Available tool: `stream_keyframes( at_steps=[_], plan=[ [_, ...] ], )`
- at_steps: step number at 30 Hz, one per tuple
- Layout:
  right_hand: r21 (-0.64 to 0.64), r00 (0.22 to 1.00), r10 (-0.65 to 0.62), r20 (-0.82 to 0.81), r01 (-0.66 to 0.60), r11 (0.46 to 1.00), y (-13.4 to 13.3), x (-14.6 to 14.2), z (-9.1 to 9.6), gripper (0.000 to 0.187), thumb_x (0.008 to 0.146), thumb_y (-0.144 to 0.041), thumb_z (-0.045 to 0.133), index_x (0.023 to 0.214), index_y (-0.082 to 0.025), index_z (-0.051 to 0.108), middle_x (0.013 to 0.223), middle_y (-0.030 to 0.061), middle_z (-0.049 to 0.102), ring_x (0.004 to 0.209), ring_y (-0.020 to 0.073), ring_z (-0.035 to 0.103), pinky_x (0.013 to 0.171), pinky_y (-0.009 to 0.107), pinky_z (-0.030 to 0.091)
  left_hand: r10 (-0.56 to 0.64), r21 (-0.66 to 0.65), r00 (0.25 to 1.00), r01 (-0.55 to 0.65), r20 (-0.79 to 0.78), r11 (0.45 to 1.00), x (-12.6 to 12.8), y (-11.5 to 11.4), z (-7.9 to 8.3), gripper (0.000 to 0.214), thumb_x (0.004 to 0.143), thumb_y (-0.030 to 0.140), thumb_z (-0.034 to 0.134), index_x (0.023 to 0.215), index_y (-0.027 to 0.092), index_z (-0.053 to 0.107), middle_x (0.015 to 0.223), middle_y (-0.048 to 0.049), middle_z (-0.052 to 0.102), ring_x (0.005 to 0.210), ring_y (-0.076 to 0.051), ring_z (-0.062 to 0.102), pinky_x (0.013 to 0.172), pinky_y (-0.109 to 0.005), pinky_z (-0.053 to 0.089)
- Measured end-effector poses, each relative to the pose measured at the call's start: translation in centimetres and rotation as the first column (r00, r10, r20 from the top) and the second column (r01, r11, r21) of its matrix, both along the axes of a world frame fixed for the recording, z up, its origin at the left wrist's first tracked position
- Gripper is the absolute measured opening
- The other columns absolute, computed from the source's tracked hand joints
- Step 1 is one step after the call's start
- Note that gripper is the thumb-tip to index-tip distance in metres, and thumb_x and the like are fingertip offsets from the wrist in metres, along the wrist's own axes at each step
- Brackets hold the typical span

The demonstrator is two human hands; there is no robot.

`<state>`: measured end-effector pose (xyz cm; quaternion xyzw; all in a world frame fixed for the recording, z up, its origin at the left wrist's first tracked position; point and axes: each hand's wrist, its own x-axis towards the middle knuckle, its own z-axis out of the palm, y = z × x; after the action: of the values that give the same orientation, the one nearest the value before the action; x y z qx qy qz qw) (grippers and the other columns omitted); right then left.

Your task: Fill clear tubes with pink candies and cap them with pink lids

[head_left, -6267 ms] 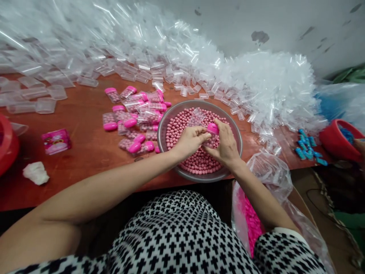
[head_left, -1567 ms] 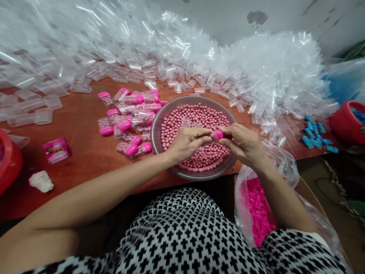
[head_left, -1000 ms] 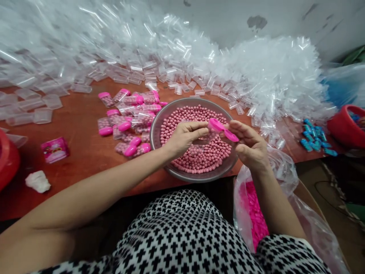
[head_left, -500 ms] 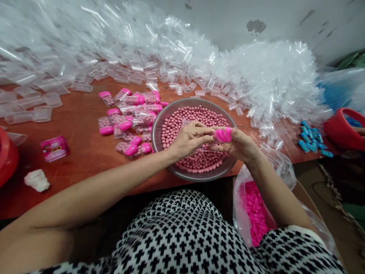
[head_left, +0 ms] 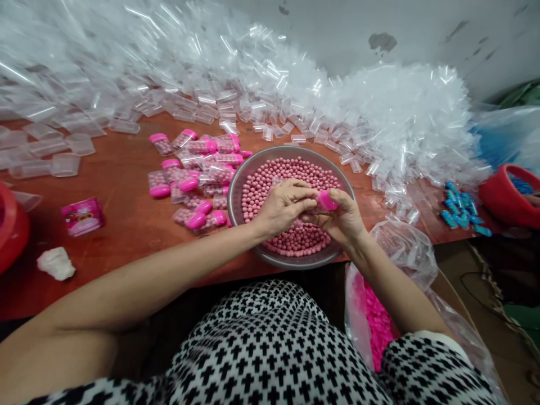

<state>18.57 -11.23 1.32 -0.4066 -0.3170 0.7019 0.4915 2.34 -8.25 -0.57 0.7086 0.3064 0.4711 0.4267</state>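
Note:
Over the grey bowl point(head_left: 234, 209) of small pink balls point(head_left: 291, 245), my two hands meet at one container. My left hand point(head_left: 280, 207) is closed around its clear plastic body, which the fingers mostly hide. A bright pink cap point(head_left: 327, 201) sits at the container's right end, gripped by the thumb and fingers of my right hand point(head_left: 345, 218). The hidden body does not show how full it is. Left of the bowl lie several clear containers point(head_left: 194, 147) with pink balls inside and pink caps on.
A large heap of clear empty containers point(head_left: 261, 73) lines the back of the table. A plastic bag of pink caps point(head_left: 379, 326) stands below the right edge. Around are red tubs point(head_left: 500, 194), blue-capped containers point(head_left: 462, 208), a pink packet point(head_left: 83, 217) and a white lump point(head_left: 56, 263). Another person's hand point(head_left: 535, 198) shows far right.
The pink cap, held loosely at the container before, now sits square on its end. My right hand has moved slightly left, its fingers closer around the cap and container.

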Motion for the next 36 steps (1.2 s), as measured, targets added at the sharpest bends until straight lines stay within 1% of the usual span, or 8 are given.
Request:
stream_keyframes(
  at_steps=[4,8,12,14,18,24,32,36],
  plan=[
    [-0.01,0.989,0.134,0.061,-0.134,0.991,0.5,-0.3,0.7,0.055,0.066,-0.07,0.074,0.086,-0.019,0.068,0.081,0.0056,0.077,0.082,0.0225,0.074,0.072,0.038,0.066,0.03,-0.024,0.998,-0.028,0.051,0.999,-0.8,0.6,0.5,0.015,0.084,0.025,0.069,0.094,0.021,0.08,0.103,-0.0057,0.076,0.101,-0.021,0.067,0.096,-0.037,0.051],
    [0.091,0.98,0.125,0.157,-0.141,0.986,0.7,1.1,1.6,0.068,0.066,-0.076,0.07,0.106,-0.022,0.066,0.103,0.0074,0.076,0.085,0.0199,0.074,0.064,0.03,0.065,0.192,-0.019,0.981,-0.192,-0.001,0.981,-5.5,3.0,1.5,0.022,0.088,0.032,0.067,0.105,0.021,0.077,0.108,-0.004,0.077,0.097,-0.02,0.068,0.091,-0.035,0.054],
    [0.158,0.964,-0.014,0.264,-0.029,0.987,0.6,3.5,1.6,0.054,0.07,-0.062,0.078,0.103,-0.02,0.068,0.097,0.0053,0.076,0.075,0.013,0.073,0.059,0.02,0.061,0.489,0.242,0.838,-0.436,-0.24,0.867,-10.9,4.9,2.3,0.028,0.087,0.031,0.071,0.111,0.017,0.073,0.11,-0.0025,0.076,0.103,-0.019,0.066,0.104,-0.042,0.047],
    [0.178,0.957,-0.059,0.283,0.008,0.984,0.4,4.3,1.3,0.047,0.072,-0.056,0.079,0.1,-0.02,0.069,0.095,0.0041,0.076,0.073,0.0109,0.072,0.058,0.018,0.059,0.546,0.386,0.752,-0.409,-0.37,0.826,-11.4,4.4,2.6,0.029,0.088,0.028,0.07,0.114,0.016,0.071,0.116,-0.0041,0.074,0.112,-0.021,0.062,0.109,-0.043,0.042],
    [0.216,0.948,-0.126,0.293,0.063,0.974,-0.2,4.7,1.2,0.039,0.071,-0.049,0.082,0.095,-0.021,0.071,0.09,0.002,0.077,0.07,0.0095,0.071,0.058,0.017,0.058,0.237,0.321,0.647,0.013,-0.725,0.947,-7.0,1.3,2.8,0.024,0.096,0.03,0.056,0.108,0.016,0.072,0.106,-0.0063,0.074,0.096,-0.019,0.067,0.09,-0.033,0.051],
    [0.309,0.92,-0.235,0.314,0.135,0.941,-1.4,7.1,1.5,0.037,0.071,-0.047,0.083,0.095,-0.021,0.072,0.085,0.0017,0.076,0.069,0.0099,0.071,0.059,0.018,0.057,-0.039,0.016,0.186,0.286,-0.982,0.958,0.3,0.2,1.1,0.031,0.097,0.034,0.05,0.106,0.01,0.067,0.108,-0.0154,0.072,0.096,-0.026,0.069,0.075,-0.031,0.049],
    [0.363,0.771,-0.518,0.371,0.393,0.845,-2.1,15.5,-1.4,0.042,0.066,-0.053,0.083,0.091,-0.021,0.069,0.082,0.0005,0.075,0.064,0.0095,0.068,0.056,0.019,0.053,-0.046,-0.037,0.012,0.42,-0.999,0.907,3.1,0.8,1.0,0.026,0.095,0.023,0.043,0.102,0.011,0.065,0.098,-0.0168,0.074,0.089,-0.031,0.071,0.068,-0.035,0.047],
    [0.373,0.668,-0.529,0.524,0.379,0.847,-0.8,17.1,-4.9,0.036,0.077,-0.049,0.074,0.094,-0.018,0.068,0.081,0.0032,0.074,0.065,0.0118,0.067,0.059,0.024,0.053,-0.057,-0.027,0.048,0.485,-0.997,0.874,5.6,0.3,0.3,0.028,0.09,0.011,0.039,0.099,0.011,0.066,0.1,-0.0169,0.073,0.089,-0.029,0.07,0.067,-0.033,0.046]
  ],
)
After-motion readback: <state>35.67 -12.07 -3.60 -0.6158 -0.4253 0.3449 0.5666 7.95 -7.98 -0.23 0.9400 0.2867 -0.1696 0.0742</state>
